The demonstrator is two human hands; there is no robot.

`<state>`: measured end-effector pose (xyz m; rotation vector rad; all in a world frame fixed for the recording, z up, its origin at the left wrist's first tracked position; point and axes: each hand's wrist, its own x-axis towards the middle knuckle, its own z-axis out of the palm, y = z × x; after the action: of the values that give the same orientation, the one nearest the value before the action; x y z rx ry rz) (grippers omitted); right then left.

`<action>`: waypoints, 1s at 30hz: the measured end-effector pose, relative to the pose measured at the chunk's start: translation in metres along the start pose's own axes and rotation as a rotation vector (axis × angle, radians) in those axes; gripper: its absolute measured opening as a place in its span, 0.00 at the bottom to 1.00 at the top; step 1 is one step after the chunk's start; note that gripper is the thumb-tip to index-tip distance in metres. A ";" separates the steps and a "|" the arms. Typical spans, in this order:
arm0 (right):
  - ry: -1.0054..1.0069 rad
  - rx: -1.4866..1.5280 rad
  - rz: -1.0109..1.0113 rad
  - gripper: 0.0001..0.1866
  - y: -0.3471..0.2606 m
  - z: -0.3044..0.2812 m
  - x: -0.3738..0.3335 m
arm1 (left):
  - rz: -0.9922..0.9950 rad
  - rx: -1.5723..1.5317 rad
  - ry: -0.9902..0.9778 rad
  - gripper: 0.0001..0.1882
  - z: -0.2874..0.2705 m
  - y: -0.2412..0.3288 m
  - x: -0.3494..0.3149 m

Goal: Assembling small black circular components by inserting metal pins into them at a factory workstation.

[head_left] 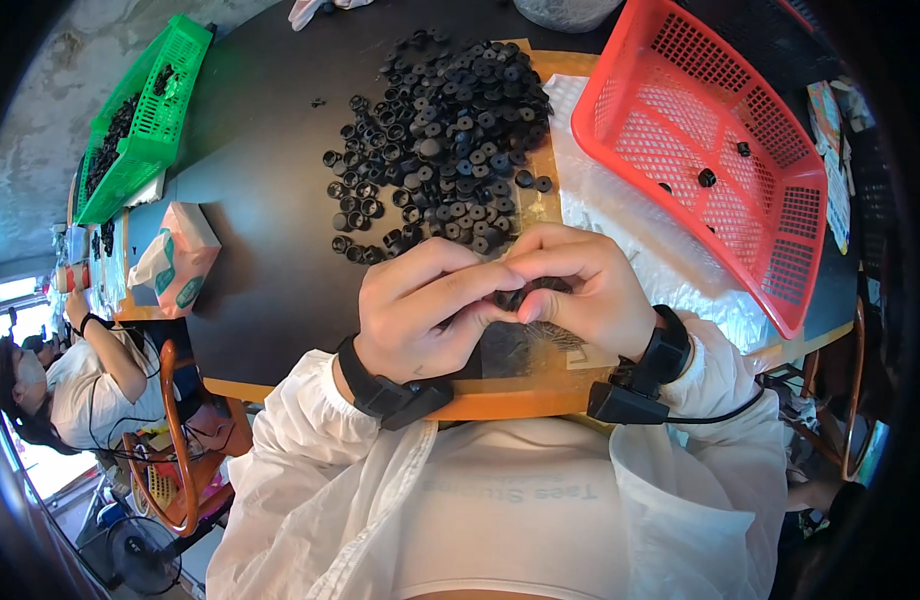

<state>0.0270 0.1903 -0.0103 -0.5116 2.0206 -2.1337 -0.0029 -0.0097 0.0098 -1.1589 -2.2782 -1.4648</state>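
Close to the table's front edge, my left hand (420, 305) and my right hand (595, 295) meet fingertip to fingertip. Both are closed around a small black plastic part (525, 294), mostly covered by the fingers. Just beyond them lies a big heap of black round caps (470, 110), some with a centre hole and others turned up like small cups. Under my right hand, thin dark slivers (552, 340) lie on the tabletop, too fine to name. Each wrist wears a black strap with a box-like unit.
A red mesh basket (670, 150) with a few black parts stands at right on white plastic sheeting (600, 200). At far left is a green basket (170, 120) holding black parts. A tissue pack (188, 258) sits at the table's left. Another person (90, 380) sits beyond it.
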 end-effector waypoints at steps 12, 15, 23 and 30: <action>-0.011 0.072 0.184 0.14 -0.014 -0.002 0.001 | 0.139 0.069 0.081 0.16 0.002 -0.012 -0.002; 0.076 0.084 0.230 0.13 -0.012 0.001 -0.002 | 0.144 0.161 0.085 0.16 0.001 -0.010 -0.002; 0.201 -0.056 0.257 0.08 -0.019 0.002 -0.002 | 0.094 0.239 0.072 0.16 0.002 -0.006 -0.002; 0.221 -0.075 0.238 0.08 -0.019 0.004 -0.003 | 0.015 0.201 0.084 0.15 0.002 -0.004 -0.006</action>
<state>0.0334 0.1887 0.0083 -0.0396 2.1559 -2.0536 -0.0016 -0.0113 0.0027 -1.0346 -2.2915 -1.2215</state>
